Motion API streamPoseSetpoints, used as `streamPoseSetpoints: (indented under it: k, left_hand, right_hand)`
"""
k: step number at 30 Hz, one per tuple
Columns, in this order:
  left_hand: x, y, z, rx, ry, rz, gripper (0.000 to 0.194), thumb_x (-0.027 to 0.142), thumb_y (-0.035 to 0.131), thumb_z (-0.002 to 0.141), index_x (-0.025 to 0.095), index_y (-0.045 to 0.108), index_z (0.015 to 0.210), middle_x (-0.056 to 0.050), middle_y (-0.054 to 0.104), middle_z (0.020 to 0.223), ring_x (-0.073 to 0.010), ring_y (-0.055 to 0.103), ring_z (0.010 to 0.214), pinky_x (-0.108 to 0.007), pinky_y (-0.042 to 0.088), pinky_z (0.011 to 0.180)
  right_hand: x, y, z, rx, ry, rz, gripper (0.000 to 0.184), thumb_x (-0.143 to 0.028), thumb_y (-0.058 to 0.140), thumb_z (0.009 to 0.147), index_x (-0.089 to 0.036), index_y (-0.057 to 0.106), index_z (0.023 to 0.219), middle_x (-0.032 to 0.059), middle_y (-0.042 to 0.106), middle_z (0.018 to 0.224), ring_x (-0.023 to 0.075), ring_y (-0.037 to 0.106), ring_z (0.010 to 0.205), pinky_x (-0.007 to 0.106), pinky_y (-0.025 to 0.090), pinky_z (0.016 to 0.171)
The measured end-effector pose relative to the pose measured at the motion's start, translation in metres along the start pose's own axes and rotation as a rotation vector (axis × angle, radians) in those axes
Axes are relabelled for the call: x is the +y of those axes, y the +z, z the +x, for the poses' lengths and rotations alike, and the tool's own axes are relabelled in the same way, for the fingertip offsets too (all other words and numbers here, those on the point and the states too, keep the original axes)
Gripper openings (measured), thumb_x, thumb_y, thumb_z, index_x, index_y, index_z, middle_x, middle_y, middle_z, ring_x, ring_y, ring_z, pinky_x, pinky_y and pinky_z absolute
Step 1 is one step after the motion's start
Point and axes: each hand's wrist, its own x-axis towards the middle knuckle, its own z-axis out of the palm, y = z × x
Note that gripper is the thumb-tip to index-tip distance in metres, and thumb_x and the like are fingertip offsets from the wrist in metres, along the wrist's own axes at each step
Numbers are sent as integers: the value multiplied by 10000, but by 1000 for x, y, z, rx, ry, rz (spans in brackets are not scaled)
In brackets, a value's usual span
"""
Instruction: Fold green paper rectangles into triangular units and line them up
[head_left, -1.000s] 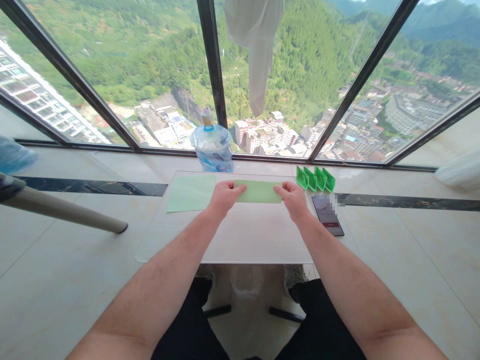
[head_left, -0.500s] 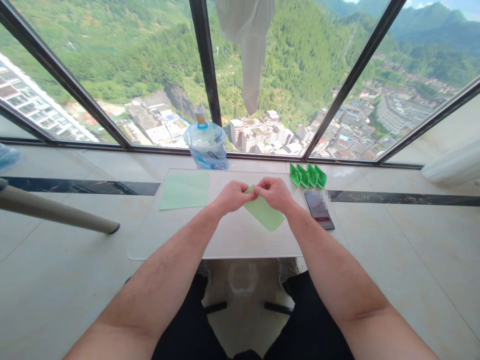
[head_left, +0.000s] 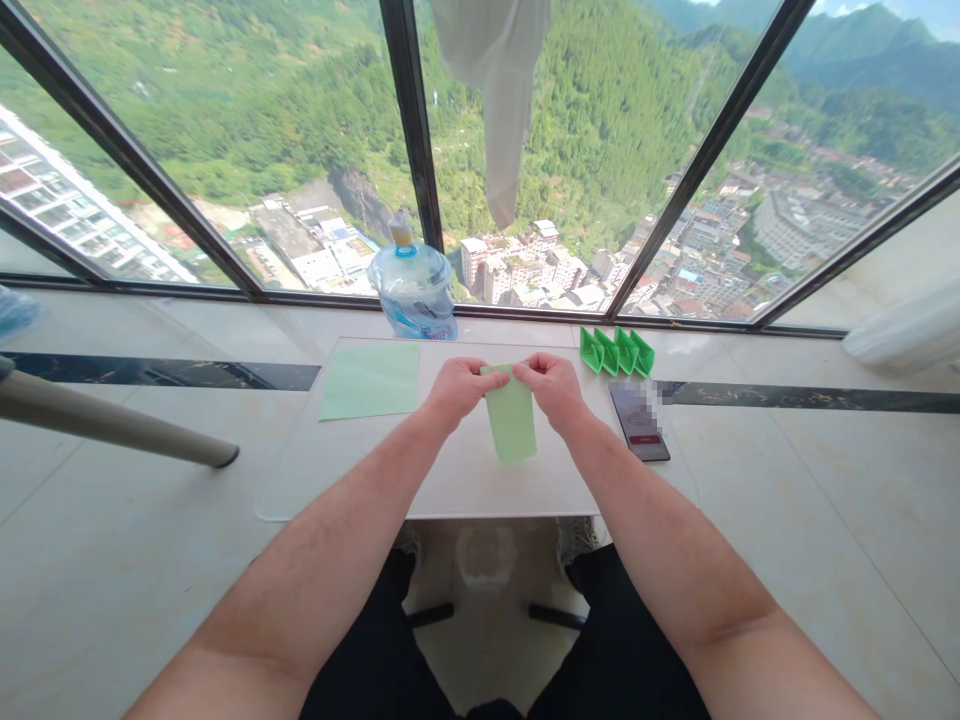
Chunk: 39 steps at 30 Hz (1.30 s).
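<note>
A folded strip of light green paper lies lengthwise toward me on the small white table. My left hand pinches its far left corner and my right hand pinches its far right corner, fingers closed on the paper's top edge. A flat sheet of the same light green paper lies on the table to the left of my left hand. Several folded bright green paper pieces stand in a row at the table's far right corner.
A phone lies on the table right of my right hand. A large water bottle stands by the window behind the table. A pale pole reaches in from the left over the tiled floor. A white cloth hangs at the window.
Both hands came together from the strip's ends and turned the folded paper from lying crosswise to pointing toward me; they now hold its far edge.
</note>
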Motion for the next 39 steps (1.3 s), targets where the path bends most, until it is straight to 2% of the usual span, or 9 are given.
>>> streamPoseSetpoints:
  k: [5, 9, 14, 16, 18, 20, 25, 33, 39]
  left_hand:
    - [-1, 3, 3, 102, -24, -259, 349, 401, 870, 530, 140, 656, 617, -38, 652, 650, -167, 614, 659, -344, 516, 715]
    - [0, 4, 3, 126, -20, -288, 307, 383, 831, 568, 140, 659, 643, -37, 661, 661, -154, 611, 652, -326, 511, 704]
    - [0, -4, 6, 298, 0, -279, 210, 321, 764, 626, 154, 663, 701, -42, 697, 762, -132, 620, 683, -265, 469, 655]
    - [0, -5, 7, 261, -7, -289, 244, 354, 766, 647, 158, 687, 768, -56, 722, 835, -150, 650, 749, -274, 485, 688]
    - [0, -2, 5, 147, -20, -301, 320, 410, 791, 648, 157, 706, 825, -63, 729, 859, -171, 664, 797, -298, 500, 732]
    - [0, 2, 4, 78, -11, -296, 354, 425, 829, 610, 145, 702, 786, -48, 704, 779, -170, 649, 760, -320, 506, 756]
    - [0, 8, 3, 142, 19, -301, 283, 355, 821, 572, 155, 627, 620, 0, 610, 621, -135, 575, 642, -302, 488, 697]
    - [-6, 8, 1, 87, 42, -202, 318, 425, 820, 609, 158, 646, 630, 2, 589, 601, -133, 540, 607, -295, 460, 647]
    - [-6, 9, 0, 120, 26, -154, 301, 429, 801, 618, 158, 671, 628, -21, 633, 622, -157, 573, 630, -319, 479, 677]
  right_hand:
    - [5, 4, 0, 115, 0, 52, 253, -418, 749, 662, -200, 622, 637, -18, 593, 603, 131, 499, 579, 274, 393, 545]
    - [7, 7, 0, 155, 18, 119, 240, -398, 752, 654, -198, 622, 626, -29, 558, 599, 116, 469, 575, 269, 385, 548]
    - [10, -1, 6, 258, 55, 171, 251, -406, 743, 629, -213, 584, 605, -36, 517, 573, 120, 431, 561, 277, 365, 530]
    - [11, -3, 7, 251, 55, 155, 245, -410, 744, 626, -214, 597, 620, -31, 534, 585, 126, 445, 571, 282, 378, 542]
    - [12, -2, 6, 217, 49, 143, 239, -409, 742, 630, -211, 609, 630, -27, 547, 596, 128, 458, 578, 284, 391, 554]
    - [11, 2, 3, 184, 39, 144, 241, -405, 743, 633, -207, 605, 621, -28, 541, 592, 124, 455, 574, 280, 391, 554]
    - [8, 11, -3, 154, 32, 121, 254, -420, 731, 647, -209, 592, 619, -30, 536, 590, 123, 453, 578, 274, 392, 549]
    - [8, 12, -3, 197, 29, 174, 259, -410, 737, 622, -207, 578, 600, -34, 522, 589, 117, 440, 577, 271, 381, 541]
    - [9, 12, -1, 226, 48, 213, 259, -427, 729, 613, -213, 584, 625, -26, 547, 603, 127, 462, 589, 279, 407, 551]
